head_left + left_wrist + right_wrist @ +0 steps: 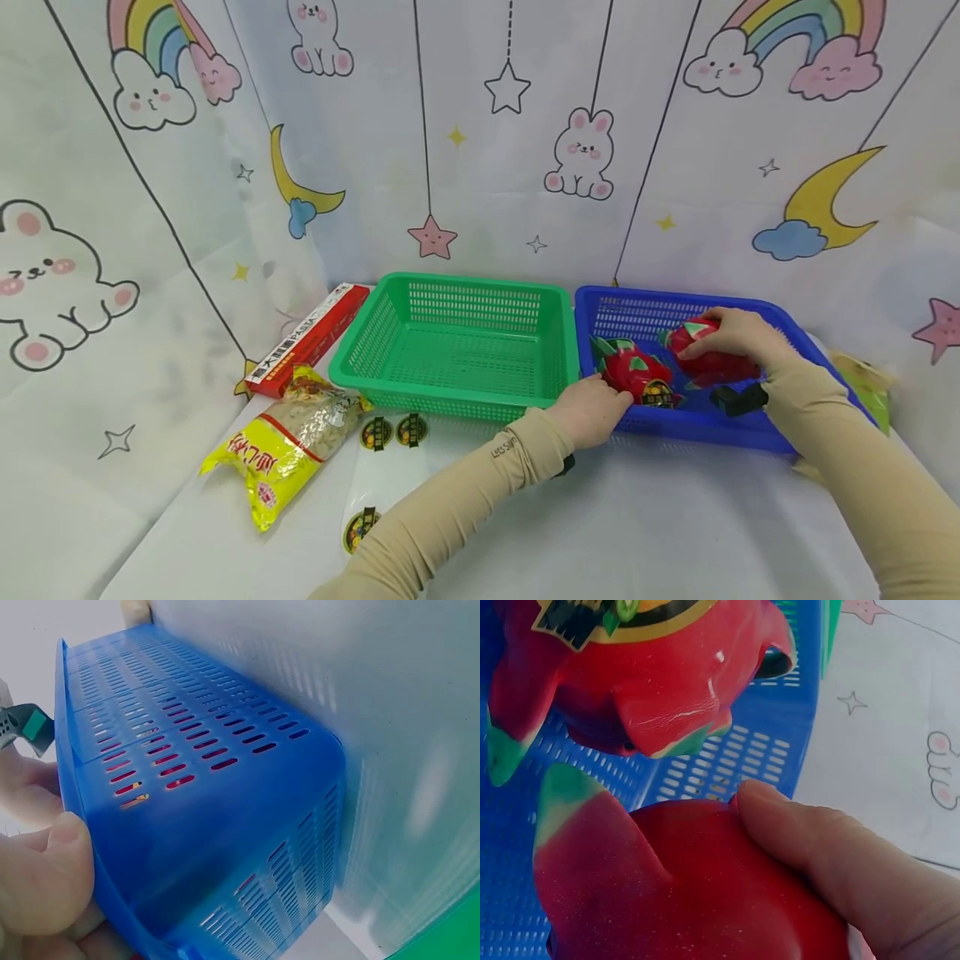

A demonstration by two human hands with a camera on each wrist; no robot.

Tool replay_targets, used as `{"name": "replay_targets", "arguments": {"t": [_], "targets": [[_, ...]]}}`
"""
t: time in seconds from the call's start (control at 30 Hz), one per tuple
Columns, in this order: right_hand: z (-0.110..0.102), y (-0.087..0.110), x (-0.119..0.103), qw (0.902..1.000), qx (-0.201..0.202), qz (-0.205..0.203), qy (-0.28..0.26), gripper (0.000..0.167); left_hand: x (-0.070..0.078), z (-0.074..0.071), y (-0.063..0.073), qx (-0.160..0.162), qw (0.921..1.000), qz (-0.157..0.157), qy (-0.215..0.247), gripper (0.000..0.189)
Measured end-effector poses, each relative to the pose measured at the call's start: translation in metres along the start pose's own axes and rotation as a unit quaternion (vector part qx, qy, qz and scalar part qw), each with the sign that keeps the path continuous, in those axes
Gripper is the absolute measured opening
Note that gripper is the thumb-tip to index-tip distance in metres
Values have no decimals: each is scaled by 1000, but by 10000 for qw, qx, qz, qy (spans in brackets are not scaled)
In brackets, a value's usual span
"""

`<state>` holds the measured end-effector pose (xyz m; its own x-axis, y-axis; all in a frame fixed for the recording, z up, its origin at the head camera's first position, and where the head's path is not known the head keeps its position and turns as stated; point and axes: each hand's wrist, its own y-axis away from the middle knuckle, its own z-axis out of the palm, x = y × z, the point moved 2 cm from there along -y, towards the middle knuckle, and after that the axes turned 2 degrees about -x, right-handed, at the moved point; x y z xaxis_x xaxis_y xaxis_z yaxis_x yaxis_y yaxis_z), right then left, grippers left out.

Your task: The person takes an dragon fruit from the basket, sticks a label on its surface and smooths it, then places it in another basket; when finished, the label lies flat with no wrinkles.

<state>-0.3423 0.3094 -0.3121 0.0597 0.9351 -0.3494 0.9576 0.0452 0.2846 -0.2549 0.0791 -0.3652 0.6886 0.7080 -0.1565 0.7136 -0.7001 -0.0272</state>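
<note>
Two red dragon fruits with green-tipped scales lie in the blue basket (697,430). The left dragon fruit (626,367) carries a black and gold round sticker (658,393). My right hand (742,333) grips the other dragon fruit (723,367) from above; in the right wrist view the thumb lies along that fruit's red skin (705,877). At the basket's front left corner, my left hand (592,411) holds the rim. The left wrist view has its thumb (56,877) against the outside of the blue rim, with the other fingers partly hidden behind it.
A green basket (457,402) stands left of the blue one. Further left are a red pasta box (307,337) and a yellow food bag (292,442). A sheet (393,475) with several round stickers lies in front. A green-yellow package (870,379) sits behind the right arm.
</note>
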Motion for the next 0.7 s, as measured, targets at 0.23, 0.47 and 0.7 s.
{"name": "replay_targets", "arguments": {"t": [0.23, 0.47, 0.7], "targets": [[5, -6, 6, 9998, -101, -157, -69, 102, 3, 0, 0, 42, 10000, 5, -48, 19], [5, -11, 9, 9996, -185, -191, -82, 99, 2, -1, 1, 86, 9999, 11, -65, 18], [6, -14, 7, 9990, -379, -101, -233, 102, 1, 0, 0, 51, 10000, -18, -81, 19]]}}
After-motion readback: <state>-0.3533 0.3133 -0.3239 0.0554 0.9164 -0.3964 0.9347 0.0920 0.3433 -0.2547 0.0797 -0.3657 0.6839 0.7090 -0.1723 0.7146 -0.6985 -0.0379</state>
